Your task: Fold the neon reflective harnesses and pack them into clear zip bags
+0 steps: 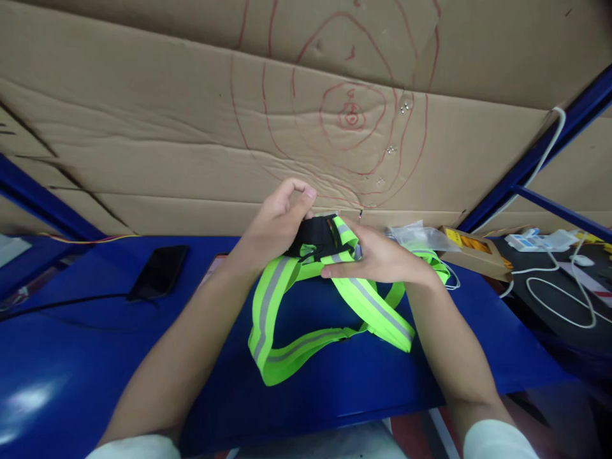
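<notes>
A neon-green reflective strap vest [306,319] with grey stripes hangs from both hands over the blue table [86,357]. My left hand [280,220] pinches the black patch [318,236] at the top of the straps, fingers curled. My right hand [377,258] grips the green bands just right of the patch, fingers closed round them. The lower loops of the vest rest on the tabletop between my forearms.
A black phone [160,271] with a cable lies at the left on the table. A clear plastic bag [418,237] and a cardboard box [473,255] sit at the right, with white cables [557,299] and chargers beyond. A cardboard wall [191,127] with red scribbles stands behind.
</notes>
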A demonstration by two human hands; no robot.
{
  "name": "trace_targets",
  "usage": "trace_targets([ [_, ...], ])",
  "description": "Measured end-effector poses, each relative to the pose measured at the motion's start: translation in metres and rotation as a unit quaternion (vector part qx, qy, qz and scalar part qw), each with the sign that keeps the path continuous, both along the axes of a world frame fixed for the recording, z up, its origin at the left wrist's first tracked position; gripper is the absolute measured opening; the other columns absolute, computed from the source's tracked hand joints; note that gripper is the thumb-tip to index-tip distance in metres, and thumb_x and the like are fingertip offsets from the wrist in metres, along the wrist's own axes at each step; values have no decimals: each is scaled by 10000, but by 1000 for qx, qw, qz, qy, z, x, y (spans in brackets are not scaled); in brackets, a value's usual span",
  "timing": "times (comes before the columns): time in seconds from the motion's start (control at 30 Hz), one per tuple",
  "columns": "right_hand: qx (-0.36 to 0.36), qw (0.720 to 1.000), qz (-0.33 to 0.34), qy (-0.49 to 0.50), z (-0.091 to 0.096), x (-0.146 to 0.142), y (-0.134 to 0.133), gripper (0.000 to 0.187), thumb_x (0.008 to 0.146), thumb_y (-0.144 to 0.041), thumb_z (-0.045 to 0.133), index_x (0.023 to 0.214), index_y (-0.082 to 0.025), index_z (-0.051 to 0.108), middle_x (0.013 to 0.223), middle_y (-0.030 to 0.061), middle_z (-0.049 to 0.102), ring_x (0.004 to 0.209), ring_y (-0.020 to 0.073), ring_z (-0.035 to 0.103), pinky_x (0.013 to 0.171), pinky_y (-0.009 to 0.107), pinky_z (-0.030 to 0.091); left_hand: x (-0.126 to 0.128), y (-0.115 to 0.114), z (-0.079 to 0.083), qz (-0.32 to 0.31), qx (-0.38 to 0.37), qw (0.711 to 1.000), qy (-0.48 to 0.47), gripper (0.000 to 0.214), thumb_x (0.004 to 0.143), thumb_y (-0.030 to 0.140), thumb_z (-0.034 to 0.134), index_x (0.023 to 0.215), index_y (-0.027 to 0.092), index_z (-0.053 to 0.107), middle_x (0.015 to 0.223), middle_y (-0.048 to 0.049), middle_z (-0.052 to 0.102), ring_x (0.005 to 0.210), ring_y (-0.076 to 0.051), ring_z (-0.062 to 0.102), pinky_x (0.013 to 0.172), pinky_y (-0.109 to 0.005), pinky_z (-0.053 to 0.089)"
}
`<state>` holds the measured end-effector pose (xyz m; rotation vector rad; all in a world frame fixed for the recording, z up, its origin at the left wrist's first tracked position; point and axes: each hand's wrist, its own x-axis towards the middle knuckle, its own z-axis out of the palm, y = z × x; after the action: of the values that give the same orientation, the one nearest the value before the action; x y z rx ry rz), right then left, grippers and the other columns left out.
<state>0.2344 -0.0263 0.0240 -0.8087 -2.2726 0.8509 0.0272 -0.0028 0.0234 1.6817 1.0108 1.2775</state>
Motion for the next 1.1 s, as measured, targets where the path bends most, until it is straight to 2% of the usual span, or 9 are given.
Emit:
trace_targets([
  [0.13,-84,994,46,59,-3,-4,1,302,921,-467,719,1099,-224,710,1131,29,742,1109,238,683,1042,406,549,3,-5,3,-7,-35,998,-53,237,996,479,575,964,244,564,663,33,523,510,-117,497,456,-224,370],
  [0.27,-172,958,-28,229,-4,-3,8,355,910,-545,714,982,-198,682,962,34,697,880,181,675,885,358,596,1,-5,-1,-73,-13,991,-114,415,978,618,550,1242,298,536,1080,-53,699,903,-230,732,719,-357,599],
  [0.4,-206,917,-105,324,-7,2,15,408,833,-575,788,1015,-224,688,950,27,696,866,177,673,840,343,602,-2,-2,-10,-160,8,986,-49,744,787,602,829,1414,319,545,1366,-85,674,1281,-323,650,984,-415,589],
  [0.53,-187,926,-109,309,-8,9,18,386,833,-552,807,1005,-213,737,920,18,715,819,152,666,796,305,594,3,2,-19,-230,-32,970,-66,684,787,506,867,1375,253,626,1308,-115,725,1252,-345,673,1026,-433,569],
  [0.63,-189,938,-68,284,-7,13,19,376,826,-509,828,1037,-203,772,944,25,746,847,146,688,831,293,591,11,6,-26,-205,-45,970,-121,670,763,408,903,1346,236,620,1355,-113,702,1264,-310,667,1068,-424,542],
  [0.8,-167,957,-28,236,-10,10,19,361,884,-516,771,1091,-222,791,1022,30,780,939,164,726,927,320,590,25,5,-33,-165,-65,971,-163,665,666,245,951,1252,236,636,1284,-77,729,1043,-230,727,825,-328,597],
  [0.9,-136,972,-20,190,-11,7,18,346,946,-524,693,1100,-227,784,1016,19,773,910,156,720,884,304,591,28,4,-33,-136,-60,977,-156,522,679,241,935,1147,213,705,1124,-45,771,803,-155,702,705,-281,562],
  [1.0,-80,984,-21,156,-10,7,19,317,1003,-505,612,1009,-228,767,885,-2,744,825,149,710,819,293,593,24,7,-32,-161,-94,973,-135,396,675,295,937,1008,176,758,892,-22,771,691,-136,667,680,-281,551],
  [1.1,-14,993,-30,117,-9,9,23,361,1025,-502,568,887,-217,742,817,2,728,847,163,715,920,327,586,20,12,-35,-194,-137,967,-89,360,701,397,920,911,141,779,766,-32,750,673,-164,686,686,-302,566],
])
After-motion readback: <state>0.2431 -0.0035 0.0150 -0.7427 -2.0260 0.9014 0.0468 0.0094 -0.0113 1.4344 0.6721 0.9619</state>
